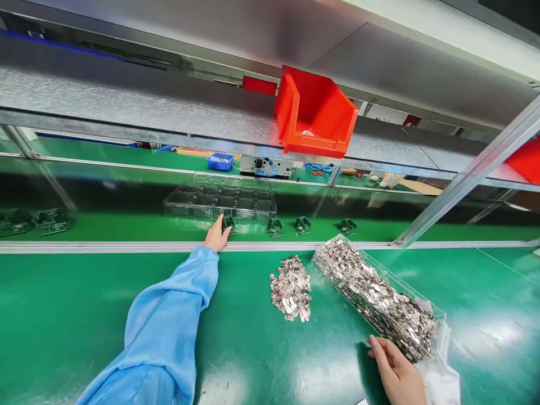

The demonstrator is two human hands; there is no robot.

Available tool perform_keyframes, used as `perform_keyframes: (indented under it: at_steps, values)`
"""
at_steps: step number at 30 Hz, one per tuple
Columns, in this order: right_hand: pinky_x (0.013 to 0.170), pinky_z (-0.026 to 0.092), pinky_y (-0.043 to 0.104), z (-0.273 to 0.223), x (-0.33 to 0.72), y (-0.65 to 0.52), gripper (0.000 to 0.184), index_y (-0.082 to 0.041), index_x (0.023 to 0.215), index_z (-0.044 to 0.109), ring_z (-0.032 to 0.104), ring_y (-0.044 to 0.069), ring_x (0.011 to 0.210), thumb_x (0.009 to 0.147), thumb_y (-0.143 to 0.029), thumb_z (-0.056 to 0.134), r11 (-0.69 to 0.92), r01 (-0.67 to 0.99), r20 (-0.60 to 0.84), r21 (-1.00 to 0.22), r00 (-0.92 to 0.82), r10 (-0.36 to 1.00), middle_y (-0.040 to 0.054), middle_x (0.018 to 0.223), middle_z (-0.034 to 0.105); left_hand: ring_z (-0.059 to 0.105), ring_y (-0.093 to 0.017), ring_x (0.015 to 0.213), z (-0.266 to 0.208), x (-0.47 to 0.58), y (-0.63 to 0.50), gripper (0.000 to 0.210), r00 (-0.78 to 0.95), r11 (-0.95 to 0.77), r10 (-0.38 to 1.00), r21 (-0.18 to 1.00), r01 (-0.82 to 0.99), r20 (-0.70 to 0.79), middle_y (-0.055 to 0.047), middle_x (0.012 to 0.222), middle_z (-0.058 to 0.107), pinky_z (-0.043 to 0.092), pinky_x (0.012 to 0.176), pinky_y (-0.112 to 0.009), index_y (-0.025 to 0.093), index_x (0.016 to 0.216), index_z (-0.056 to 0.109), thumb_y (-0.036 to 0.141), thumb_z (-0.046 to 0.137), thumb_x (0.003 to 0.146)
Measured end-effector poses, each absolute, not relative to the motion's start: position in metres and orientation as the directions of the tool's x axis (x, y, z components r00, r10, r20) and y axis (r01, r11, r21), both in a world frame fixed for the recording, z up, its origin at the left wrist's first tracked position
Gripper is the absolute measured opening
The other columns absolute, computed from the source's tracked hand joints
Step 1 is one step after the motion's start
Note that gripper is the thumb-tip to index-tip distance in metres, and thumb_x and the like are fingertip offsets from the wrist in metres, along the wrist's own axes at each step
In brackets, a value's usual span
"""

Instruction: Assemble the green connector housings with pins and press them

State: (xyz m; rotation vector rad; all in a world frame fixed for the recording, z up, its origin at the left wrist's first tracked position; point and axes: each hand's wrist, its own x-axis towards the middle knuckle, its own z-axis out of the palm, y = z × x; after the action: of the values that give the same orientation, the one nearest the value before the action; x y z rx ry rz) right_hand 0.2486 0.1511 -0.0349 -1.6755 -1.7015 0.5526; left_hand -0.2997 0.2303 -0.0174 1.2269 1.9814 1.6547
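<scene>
My left hand [216, 235] reaches forward past the bench's metal rail, its thumb and forefinger around a small dark green part [228, 224]. That part sits just in front of a clear plastic tray [219, 199] with square compartments. My right hand [399, 371] is at the lower right, thumb and forefinger pinched together. Whatever is in that pinch, if anything, is too small to make out. Beside it stands a long clear box [352, 287] full of small silvery metal pieces. A loose pile of the same metal pieces [291, 288] lies on the green mat between my hands.
More dark green parts [302, 225] stand along the strip behind the rail [261, 246], some at far left [53, 220]. A red bin [316, 115] sits on the metal shelf [147, 115] above. A slanting metal post [464, 174] rises at right. Farther back is a blue basket [220, 161].
</scene>
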Motion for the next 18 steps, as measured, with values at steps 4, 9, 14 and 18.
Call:
perform_keyframes:
  at_steps: [4,9,14,18]
  values:
    - [0.062,0.053,0.029,-0.035,0.248,0.150,0.048,-0.025,0.078,0.067,0.068,0.023,0.067,0.073,-0.071,0.052,0.093,0.690,0.173,-0.717,0.047,0.984,0.0007,0.067,0.070,0.051,-0.038,0.128,-0.014,-0.298,0.235,0.075,-0.650,-0.033,0.705,0.928,0.371,0.285,-0.019,0.141,0.052,0.046,0.101,-0.044,0.017,0.138,0.047,0.036,0.076,0.071]
    - [0.062,0.052,0.031,-0.036,0.249,0.151,0.051,-0.025,0.080,0.066,0.067,0.024,0.067,0.072,-0.072,0.051,0.074,0.668,0.149,-0.740,0.057,0.987,0.0021,0.069,0.071,0.060,-0.025,0.116,-0.019,-0.295,0.216,0.048,-0.842,-0.053,0.487,0.970,0.238,0.233,-0.017,0.132,0.057,0.052,0.093,-0.036,0.015,0.132,0.048,0.037,0.058,0.090]
    - [0.062,0.053,0.035,-0.044,0.254,0.156,0.057,-0.023,0.092,0.067,0.065,0.023,0.060,0.075,-0.073,0.044,0.064,0.633,0.129,-0.771,0.058,0.990,0.0048,0.079,0.073,0.065,-0.017,0.087,-0.026,-0.292,0.174,0.031,-0.913,-0.076,0.398,0.995,0.068,0.093,-0.008,0.107,0.064,0.057,0.076,-0.036,0.013,0.116,0.057,0.035,0.054,0.094]
    - [0.061,0.053,0.035,-0.051,0.257,0.160,0.055,-0.025,0.099,0.066,0.066,0.024,0.063,0.079,-0.069,0.041,0.099,0.654,0.151,-0.750,0.024,0.988,0.0032,0.074,0.071,0.063,-0.013,0.074,-0.029,-0.275,0.134,0.026,-0.898,-0.073,0.435,0.997,0.036,0.064,-0.004,0.092,0.065,0.056,0.066,-0.029,0.012,0.106,0.060,0.034,0.054,0.094]
